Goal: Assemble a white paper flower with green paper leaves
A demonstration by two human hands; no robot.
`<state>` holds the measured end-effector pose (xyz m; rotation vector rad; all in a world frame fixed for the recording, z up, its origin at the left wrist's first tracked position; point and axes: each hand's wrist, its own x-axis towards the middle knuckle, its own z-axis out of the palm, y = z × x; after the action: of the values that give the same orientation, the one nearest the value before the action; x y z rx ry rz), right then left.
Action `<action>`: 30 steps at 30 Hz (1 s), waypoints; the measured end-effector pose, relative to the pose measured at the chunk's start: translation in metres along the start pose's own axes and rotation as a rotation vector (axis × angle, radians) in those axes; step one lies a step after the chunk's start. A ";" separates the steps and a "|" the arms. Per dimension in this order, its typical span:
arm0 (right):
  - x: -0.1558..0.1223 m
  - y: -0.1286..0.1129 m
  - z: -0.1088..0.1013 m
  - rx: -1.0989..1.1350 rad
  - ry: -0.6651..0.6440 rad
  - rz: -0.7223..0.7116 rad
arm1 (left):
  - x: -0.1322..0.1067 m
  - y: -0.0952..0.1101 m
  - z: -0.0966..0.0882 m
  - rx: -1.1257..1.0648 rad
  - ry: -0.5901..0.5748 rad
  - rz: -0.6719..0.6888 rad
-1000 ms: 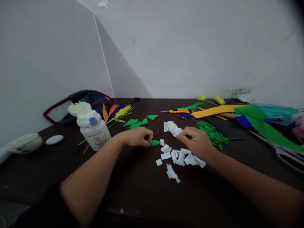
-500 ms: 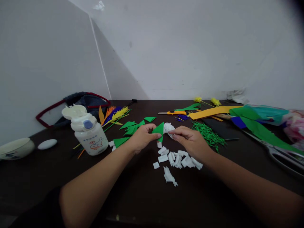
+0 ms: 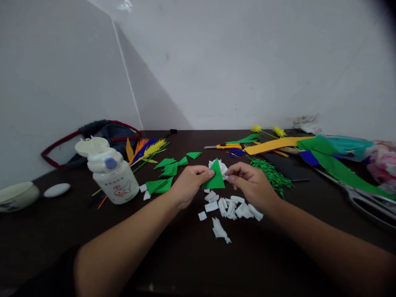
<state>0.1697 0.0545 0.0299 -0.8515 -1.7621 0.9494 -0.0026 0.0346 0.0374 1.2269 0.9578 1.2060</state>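
My left hand (image 3: 193, 183) pinches a green paper triangle (image 3: 217, 178) between thumb and fingers, its point upward. Just right of it is my right hand (image 3: 249, 181), fingers curled and thumb near the fingertips; whether something small sits in that pinch I cannot make out. Behind the triangle lies a crumpled white paper wad (image 3: 222, 167), partly covered by it. Below both hands, several white paper scraps (image 3: 231, 206) are scattered on the dark table (image 3: 185, 255). Several more green paper pieces (image 3: 168, 169) lie left of my left hand.
An open-lidded white bottle (image 3: 116, 181) stands at left, near a bowl (image 3: 18, 196). A yellow utility knife (image 3: 227, 146) lies at the back with its blade out. To the right are green shredded paper (image 3: 272, 173), an orange strip (image 3: 278, 144) and large scissors (image 3: 365, 200).
The green triangle has turned and shifted slightly right, now showing its broad face. My right hand's fingers have drawn back a little from the white wad and curled more.
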 end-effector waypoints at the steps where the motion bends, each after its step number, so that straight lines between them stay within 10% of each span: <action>1: 0.000 0.000 0.000 -0.017 0.002 0.017 | 0.000 0.000 0.000 0.013 0.008 0.016; 30: -0.003 -0.007 0.000 0.184 -0.034 0.134 | -0.005 0.005 0.002 0.384 -0.159 0.096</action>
<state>0.1699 0.0485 0.0343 -0.8456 -1.6322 1.2005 -0.0018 0.0294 0.0423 1.6633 1.0504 1.0058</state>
